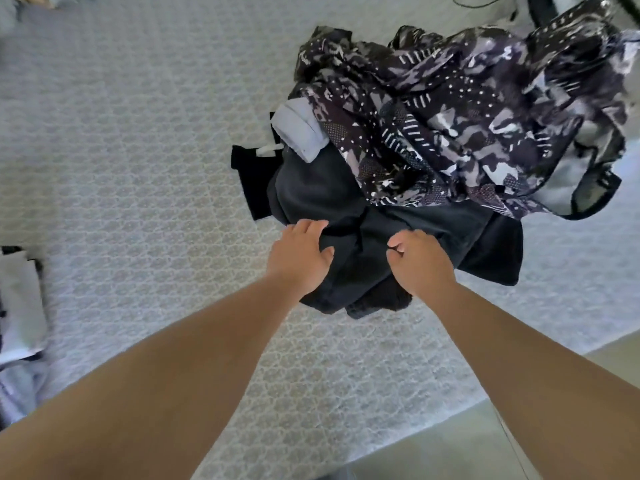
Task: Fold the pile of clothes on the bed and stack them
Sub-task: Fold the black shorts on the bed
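A pile of clothes lies on the bed [138,150], right of centre. On top sprawls a black, grey and white patterned garment [450,109]. Under it sits a dark charcoal garment [433,226] at the near side of the pile. A pale blue rolled piece [299,129] and a black piece with a white tag [251,178] stick out on the left. My left hand [299,258] grips the charcoal garment at its left fold, thumb on the cloth. My right hand [420,259] pinches the same garment a little to the right.
Light folded clothes [20,299] lie at the bed's left edge. The patterned bedcover stretches wide to the left of the pile. The bed's near edge runs diagonally at the lower right, with pale floor [450,445] beyond it. A dark cable [478,0] lies at the top.
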